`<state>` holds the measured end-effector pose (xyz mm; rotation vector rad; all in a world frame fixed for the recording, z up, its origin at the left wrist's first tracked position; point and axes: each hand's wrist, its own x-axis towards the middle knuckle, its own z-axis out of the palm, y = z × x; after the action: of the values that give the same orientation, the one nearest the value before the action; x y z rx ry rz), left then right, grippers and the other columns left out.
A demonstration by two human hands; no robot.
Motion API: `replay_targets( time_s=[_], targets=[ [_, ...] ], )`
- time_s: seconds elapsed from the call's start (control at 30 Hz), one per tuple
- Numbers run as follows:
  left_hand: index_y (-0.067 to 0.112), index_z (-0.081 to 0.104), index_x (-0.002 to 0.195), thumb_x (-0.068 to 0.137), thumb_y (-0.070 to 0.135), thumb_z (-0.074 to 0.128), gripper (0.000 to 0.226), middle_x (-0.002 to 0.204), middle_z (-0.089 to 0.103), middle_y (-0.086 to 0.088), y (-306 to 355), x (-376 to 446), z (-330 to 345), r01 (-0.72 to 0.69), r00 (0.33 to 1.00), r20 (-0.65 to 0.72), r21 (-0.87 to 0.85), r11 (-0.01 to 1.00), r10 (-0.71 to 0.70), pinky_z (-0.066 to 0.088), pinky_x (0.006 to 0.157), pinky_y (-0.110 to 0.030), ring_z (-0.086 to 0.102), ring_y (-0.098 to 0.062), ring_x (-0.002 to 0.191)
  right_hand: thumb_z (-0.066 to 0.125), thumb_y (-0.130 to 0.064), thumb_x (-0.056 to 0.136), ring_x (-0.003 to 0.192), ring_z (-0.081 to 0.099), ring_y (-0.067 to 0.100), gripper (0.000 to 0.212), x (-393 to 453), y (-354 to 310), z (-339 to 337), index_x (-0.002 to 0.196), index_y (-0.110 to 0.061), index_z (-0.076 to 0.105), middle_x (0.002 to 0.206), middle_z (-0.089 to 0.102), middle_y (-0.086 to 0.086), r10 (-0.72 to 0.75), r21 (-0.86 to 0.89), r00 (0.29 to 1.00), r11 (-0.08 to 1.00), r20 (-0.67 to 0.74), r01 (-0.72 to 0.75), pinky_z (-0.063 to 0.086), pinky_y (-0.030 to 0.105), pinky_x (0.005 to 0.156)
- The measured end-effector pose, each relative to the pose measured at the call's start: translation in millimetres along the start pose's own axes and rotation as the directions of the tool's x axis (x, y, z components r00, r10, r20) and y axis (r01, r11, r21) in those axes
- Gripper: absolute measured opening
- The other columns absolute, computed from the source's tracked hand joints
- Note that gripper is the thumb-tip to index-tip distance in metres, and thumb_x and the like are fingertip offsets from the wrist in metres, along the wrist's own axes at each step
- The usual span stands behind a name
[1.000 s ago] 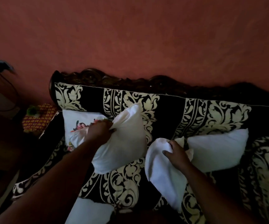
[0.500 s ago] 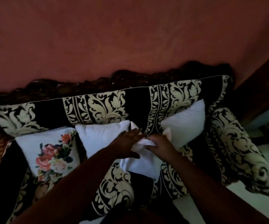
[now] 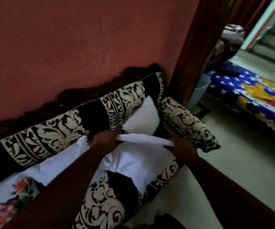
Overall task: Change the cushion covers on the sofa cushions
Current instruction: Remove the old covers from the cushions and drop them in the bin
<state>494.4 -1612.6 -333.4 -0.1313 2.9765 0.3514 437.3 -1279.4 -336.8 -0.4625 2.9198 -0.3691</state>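
Observation:
A white cushion cover (image 3: 138, 161) hangs over the seat of the black-and-cream patterned sofa (image 3: 50, 136). My left hand (image 3: 105, 141) and my right hand (image 3: 181, 147) each grip one end of its top edge, pulled taut between them. A plain white cushion (image 3: 143, 119) leans in the sofa's right corner behind the cover. Another white cushion (image 3: 64, 161) lies left of my left arm. A floral-covered cushion (image 3: 9, 197) sits at the lower left.
The sofa's patterned armrest (image 3: 188, 123) is right of my hands. A red wall (image 3: 83, 47) rises behind the sofa. Past a doorway at right lie a bed with a star-print sheet (image 3: 249, 93), a pale bin (image 3: 198, 91) and pale floor (image 3: 241, 162).
The view swung right along the sofa. My left hand let go of the white cushion, joined the right on the cover, and both then spread apart, stretching its edge.

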Motion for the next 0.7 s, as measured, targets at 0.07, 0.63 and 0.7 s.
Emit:
replay_targets(
  time_s=[0.07, 0.63, 0.7],
  targets=[
    [0.023, 0.064, 0.119, 0.093, 0.050, 0.057, 0.037, 0.123, 0.066, -0.005, 34.6, 12.7, 3.6, 0.009, 0.999, 0.043, -0.051, 0.999, -0.007, 0.046, 0.094, -0.034, 0.061, -0.026, 0.115, 0.069, -0.049, 0.089, 0.108, 0.063, 0.031, 0.047, -4.8, 24.7, -9.1, 0.114, -0.009, 0.067, 0.112, 0.069, 0.014, 0.153, 0.113, 0.988, 0.981, 0.024, -0.155, 0.045, 0.034, 0.083],
    [0.029, 0.067, 0.105, 0.077, 0.049, 0.082, 0.038, 0.093, 0.074, 0.008, 466.2, 72.9, 83.3, -0.101, 0.947, 0.115, -0.782, 0.616, 0.300, 0.055, 0.077, -0.022, 0.070, -0.004, 0.090, 0.045, -0.040, 0.106, 0.094, 0.070, 0.022, 0.035, -55.4, 273.8, -103.7, 0.120, -0.021, 0.071, 0.111, 0.074, 0.010, 0.297, 0.953, 0.925, 0.115, 0.236, -0.280, 0.056, 0.040, 0.083],
    [0.029, 0.066, 0.092, 0.084, 0.033, 0.078, 0.014, 0.083, 0.072, 0.006, 492.1, 90.3, 83.7, -0.100, 0.959, 0.088, -0.782, 0.615, 0.268, 0.053, 0.068, -0.020, 0.069, -0.006, 0.079, 0.046, -0.037, 0.106, 0.094, 0.072, 0.021, 0.035, -56.8, 309.6, -118.3, 0.115, -0.017, 0.073, 0.102, 0.077, 0.006, 0.290, 0.959, 0.935, 0.133, 0.201, -0.248, 0.055, 0.037, 0.080]
  ],
)
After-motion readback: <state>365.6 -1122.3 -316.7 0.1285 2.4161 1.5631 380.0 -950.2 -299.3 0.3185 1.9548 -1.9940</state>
